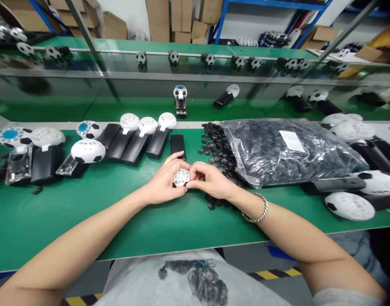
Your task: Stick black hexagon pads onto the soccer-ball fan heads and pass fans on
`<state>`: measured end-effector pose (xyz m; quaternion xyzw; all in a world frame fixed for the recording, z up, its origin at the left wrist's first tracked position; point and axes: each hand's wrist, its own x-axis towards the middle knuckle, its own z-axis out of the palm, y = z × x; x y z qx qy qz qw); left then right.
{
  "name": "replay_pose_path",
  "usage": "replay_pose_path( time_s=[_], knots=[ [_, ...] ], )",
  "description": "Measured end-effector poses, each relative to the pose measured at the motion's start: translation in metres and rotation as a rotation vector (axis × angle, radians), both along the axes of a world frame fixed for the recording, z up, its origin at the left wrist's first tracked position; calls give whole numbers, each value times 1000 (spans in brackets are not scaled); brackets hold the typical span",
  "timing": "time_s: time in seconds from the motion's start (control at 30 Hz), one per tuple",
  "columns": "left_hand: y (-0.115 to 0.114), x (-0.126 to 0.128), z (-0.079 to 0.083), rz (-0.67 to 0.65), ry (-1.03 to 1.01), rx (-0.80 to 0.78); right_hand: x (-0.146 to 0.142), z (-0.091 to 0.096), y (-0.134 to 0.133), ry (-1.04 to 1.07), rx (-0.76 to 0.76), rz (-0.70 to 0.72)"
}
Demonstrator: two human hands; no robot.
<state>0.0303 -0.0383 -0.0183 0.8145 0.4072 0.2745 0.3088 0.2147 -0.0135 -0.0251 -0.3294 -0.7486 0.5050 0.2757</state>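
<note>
The left hand [165, 182] and right hand [211, 180] are grasping a white lattice head [181, 176] with their fingers; the black body [177, 144] beyond is pointing lengthwise away.

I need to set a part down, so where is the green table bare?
The widest bare patch of green table is left of the left forearm, bordered behind by ball-topped units. Another spans from left hand and right hand to the near edge. The right is crowded: plastic bag, loose black pieces, more units.
</note>
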Motion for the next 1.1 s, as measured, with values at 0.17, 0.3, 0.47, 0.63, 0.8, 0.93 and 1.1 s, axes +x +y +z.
replay_pose_path(
  time_s=[0.17, 0.3, 0.47, 0.63, 0.8, 0.93, 1.1],
  knots=[
    [1, -3, 2, -9, -7, -18, -1, -3, 5, 74, -103, 68],
    [1, -4, 3, -16, -15, -38, -1, -1, 6, 153, -230, 119],
    [3, -5, 2, -34, -29, -51, -1, 1, 4, 171, -303, 101],
    [2, -1, 2, -15, -33, -50, -1, 0, 3, 130, -289, 75],
    [2, 1, 4, 14, -29, -25, -4, -3, -4, 61, -44, 5],
    [2, 0, 2, -34, -16, -12, 2, 4, 10, 3, -99, 98],
    [-4, 3, -3, 84, 33, 10, 21, 7, 46, -463, 484, -310]
  ],
)
